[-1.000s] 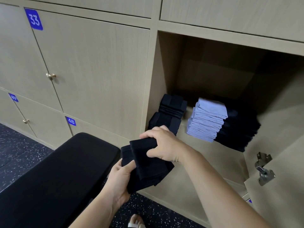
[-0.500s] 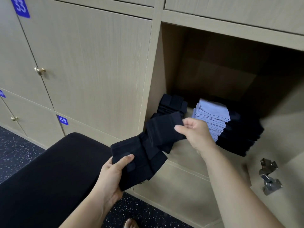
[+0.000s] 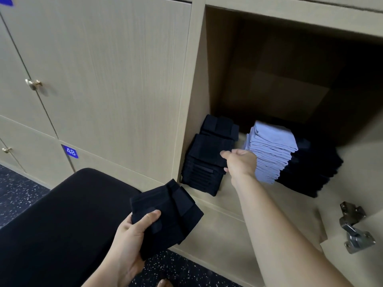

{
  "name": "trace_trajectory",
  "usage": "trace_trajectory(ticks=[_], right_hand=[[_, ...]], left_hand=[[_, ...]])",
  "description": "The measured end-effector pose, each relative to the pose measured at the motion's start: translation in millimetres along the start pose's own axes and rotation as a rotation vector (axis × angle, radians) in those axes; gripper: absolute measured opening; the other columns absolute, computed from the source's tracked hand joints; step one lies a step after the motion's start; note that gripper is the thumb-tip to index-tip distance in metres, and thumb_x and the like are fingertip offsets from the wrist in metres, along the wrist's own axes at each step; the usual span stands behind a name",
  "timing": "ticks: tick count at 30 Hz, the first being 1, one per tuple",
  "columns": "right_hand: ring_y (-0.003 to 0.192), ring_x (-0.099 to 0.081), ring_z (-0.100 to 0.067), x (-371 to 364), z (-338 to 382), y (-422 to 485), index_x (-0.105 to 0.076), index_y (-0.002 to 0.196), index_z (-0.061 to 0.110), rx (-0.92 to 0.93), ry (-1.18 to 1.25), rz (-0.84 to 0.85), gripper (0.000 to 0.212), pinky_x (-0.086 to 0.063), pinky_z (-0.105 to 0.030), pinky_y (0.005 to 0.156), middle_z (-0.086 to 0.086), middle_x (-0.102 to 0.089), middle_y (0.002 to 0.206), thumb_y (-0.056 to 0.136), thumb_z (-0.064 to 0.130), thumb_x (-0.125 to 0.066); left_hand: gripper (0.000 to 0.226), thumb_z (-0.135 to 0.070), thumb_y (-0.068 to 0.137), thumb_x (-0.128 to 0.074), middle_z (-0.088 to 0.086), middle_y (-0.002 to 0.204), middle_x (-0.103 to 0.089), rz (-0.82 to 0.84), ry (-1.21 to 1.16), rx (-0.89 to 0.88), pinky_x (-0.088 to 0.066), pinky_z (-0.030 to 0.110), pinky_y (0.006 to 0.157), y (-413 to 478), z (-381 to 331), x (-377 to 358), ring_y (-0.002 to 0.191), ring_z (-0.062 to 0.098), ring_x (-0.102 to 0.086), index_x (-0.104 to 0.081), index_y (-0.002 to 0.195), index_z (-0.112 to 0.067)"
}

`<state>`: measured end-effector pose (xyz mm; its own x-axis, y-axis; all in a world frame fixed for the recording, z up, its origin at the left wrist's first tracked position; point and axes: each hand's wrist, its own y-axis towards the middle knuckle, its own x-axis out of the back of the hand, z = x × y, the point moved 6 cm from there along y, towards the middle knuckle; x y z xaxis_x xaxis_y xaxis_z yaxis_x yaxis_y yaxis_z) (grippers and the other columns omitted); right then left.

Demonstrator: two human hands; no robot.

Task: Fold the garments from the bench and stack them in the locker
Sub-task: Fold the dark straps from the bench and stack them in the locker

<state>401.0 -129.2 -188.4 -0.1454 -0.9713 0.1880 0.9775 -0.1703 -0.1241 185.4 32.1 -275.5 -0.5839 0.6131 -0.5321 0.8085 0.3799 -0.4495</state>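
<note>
My right hand [image 3: 241, 162] reaches into the open locker [image 3: 209, 83] and pinches a folded black garment [image 3: 209, 150] lying on top of the front left black stack [image 3: 202, 177]. My left hand [image 3: 132, 235] holds more folded black garments [image 3: 165, 216] above the end of the black padded bench [image 3: 62, 224], thumb on top. A second black pile [image 3: 219, 126] stands behind the front stack. A light blue stack [image 3: 271, 150] sits in the middle of the locker, and a dark stack [image 3: 310, 168] lies to its right.
The locker's open door with a metal hinge [image 3: 354, 228] stands at the right. Shut locker doors with brass knobs [image 3: 33, 83] fill the left; one carries the label 48 [image 3: 70, 151]. Dark speckled floor [image 3: 16, 193] lies below. A toe shows at the bottom edge.
My right hand has carried one black garment off the bundle and onto the left stack in the locker. My left hand has stayed by the bench with the rest.
</note>
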Motion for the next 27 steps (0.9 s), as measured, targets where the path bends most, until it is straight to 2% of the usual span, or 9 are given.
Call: trace_trajectory(ticks=[4,7,11,14,17,20,23,24,27], right_hand=[[0.078,-0.06,-0.024,-5,-11,5,-0.062,0.094,0.011,-0.034,-0.017,0.001,0.022,-0.055,-0.044,0.088,-0.006,-0.065,0.1,0.078,0.01,-0.076],[0.066,-0.06,-0.024,-5,-13,7,-0.064,0.096,0.012,-0.02,-0.043,-0.003,0.023,-0.055,-0.04,0.081,-0.005,-0.066,0.092,0.077,0.014,-0.078],[0.079,-0.068,-0.03,-4,-12,5,-0.062,0.088,0.016,0.023,-0.091,-0.02,0.018,-0.057,-0.043,0.082,0.003,-0.065,0.082,0.078,0.015,-0.077],[0.057,-0.062,-0.023,1,-12,5,-0.052,0.072,0.021,0.025,-0.075,-0.047,0.026,-0.057,-0.038,0.074,0.006,-0.06,0.07,0.081,0.01,-0.074],[0.054,-0.061,-0.022,-2,-13,4,-0.057,0.083,0.016,0.02,-0.091,-0.039,0.018,-0.057,-0.038,0.073,0.009,-0.055,0.066,0.081,0.01,-0.074],[0.084,-0.068,-0.028,-4,-8,3,-0.062,0.112,0.012,0.081,-0.236,-0.043,0.036,-0.056,-0.041,0.081,0.006,-0.061,0.083,0.08,0.022,-0.076],[0.104,-0.062,-0.026,3,-2,-1,-0.053,0.127,0.016,0.166,-0.491,-0.102,0.055,-0.047,-0.033,0.08,0.0,-0.063,0.111,0.081,0.04,-0.072],[0.11,-0.059,-0.027,3,-5,-1,-0.048,0.132,0.014,0.152,-0.49,-0.08,0.061,-0.045,-0.035,0.084,-0.004,-0.06,0.123,0.083,0.044,-0.069],[0.134,-0.041,-0.027,-10,-19,-8,-0.03,0.147,0.012,-0.068,-0.148,0.13,0.069,-0.034,-0.035,0.102,-0.007,-0.04,0.148,0.094,0.047,-0.055]], left_hand=[[0.041,-0.007,0.071,-0.069,0.023,0.1,-0.073,-0.004,-0.008,0.005,-0.06,0.042,0.059,3,1,4,0.093,0.042,-0.069,-0.065,0.112,-0.002],[0.042,-0.007,0.07,-0.069,0.022,0.101,-0.073,-0.011,-0.01,0.012,-0.06,0.043,0.06,5,2,6,0.094,0.042,-0.068,-0.065,0.112,-0.003],[0.041,-0.007,0.071,-0.069,0.022,0.1,-0.073,-0.008,-0.001,0.013,-0.06,0.042,0.059,5,2,4,0.093,0.041,-0.068,-0.065,0.111,-0.003],[0.04,-0.007,0.072,-0.069,0.023,0.101,-0.072,0.0,0.003,0.012,-0.06,0.042,0.059,4,2,4,0.094,0.042,-0.068,-0.065,0.111,-0.002],[0.037,-0.006,0.075,-0.068,0.023,0.101,-0.072,0.003,0.002,0.011,-0.06,0.043,0.059,4,1,3,0.096,0.043,-0.068,-0.064,0.111,-0.002],[0.034,-0.005,0.077,-0.068,0.023,0.1,-0.073,0.001,0.004,0.002,-0.06,0.044,0.061,4,0,2,0.095,0.042,-0.069,-0.064,0.111,-0.002],[0.038,-0.006,0.076,-0.069,0.023,0.102,-0.072,-0.003,0.004,-0.006,-0.06,0.045,0.068,5,-3,1,0.097,0.043,-0.068,-0.063,0.113,-0.002],[0.04,-0.008,0.073,-0.07,0.023,0.102,-0.072,-0.002,0.003,-0.009,-0.06,0.046,0.068,4,-4,1,0.096,0.043,-0.068,-0.063,0.112,-0.002],[0.043,-0.01,0.069,-0.071,0.022,0.101,-0.073,0.008,0.007,-0.013,-0.06,0.045,0.068,2,-7,-2,0.091,0.039,-0.07,-0.064,0.111,-0.003]])
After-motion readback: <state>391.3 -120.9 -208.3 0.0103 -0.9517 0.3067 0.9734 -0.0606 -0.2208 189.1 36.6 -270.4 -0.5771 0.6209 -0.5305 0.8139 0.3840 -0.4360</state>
